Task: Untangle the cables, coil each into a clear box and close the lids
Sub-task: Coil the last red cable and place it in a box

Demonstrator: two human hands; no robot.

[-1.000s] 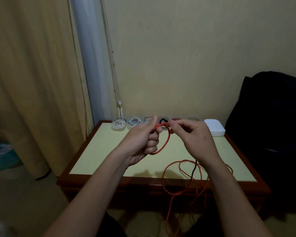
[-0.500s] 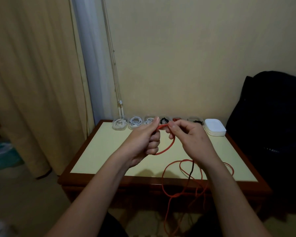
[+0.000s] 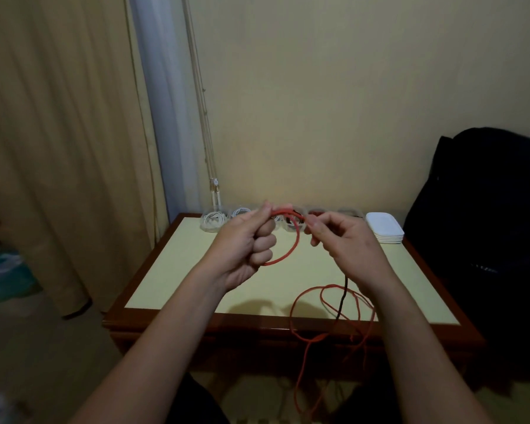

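Note:
My left hand (image 3: 246, 243) grips a loop of the red cable (image 3: 291, 249) above the table, thumb and forefinger pinching its top. My right hand (image 3: 343, 240) pinches the same red cable just to the right. The rest of the red cable lies in loose loops (image 3: 325, 304) at the table's front edge and hangs over it toward the floor. A black cable (image 3: 343, 298) runs down from under my right hand through those loops. A row of clear boxes (image 3: 214, 223) stands along the back edge, several holding coiled white cables.
A stack of white lids (image 3: 384, 231) sits at the back right of the yellow-topped table (image 3: 178, 270). A dark bag (image 3: 487, 240) stands to the right, curtains (image 3: 58, 148) to the left, a wall behind.
My hands have moved slightly apart, and the red loop held between them has widened. The loose loops on the table stay where they were.

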